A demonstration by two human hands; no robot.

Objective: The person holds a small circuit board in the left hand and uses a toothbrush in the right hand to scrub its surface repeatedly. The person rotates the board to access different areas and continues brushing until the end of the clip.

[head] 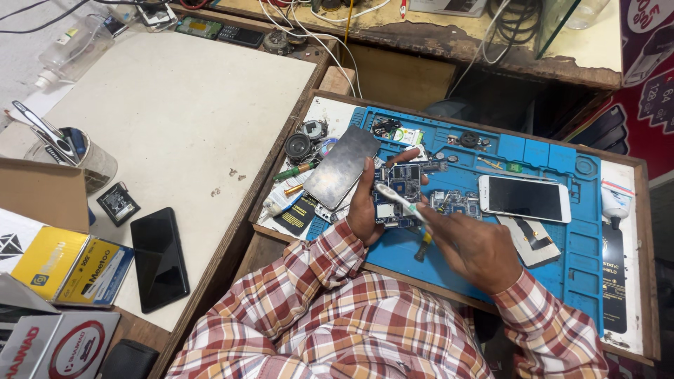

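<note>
A person's left hand (364,210) holds a blue phone circuit board (397,193) upright, its fingers closed around the board's edges, while the right hand (472,247) pinches a white toothbrush (399,199) in closed fingers, bristle end touching the board. Just beyond the fingers lie a grey metal phone plate (342,167) and a white smartphone (524,198) on a blue work mat (554,158) covering the table. Well left of the fingers, a clear glass jar (90,160) holds tweezers and tools, with a black phone (159,258) and yellow rectangular boxes (70,267) nearer the wearer.
</note>
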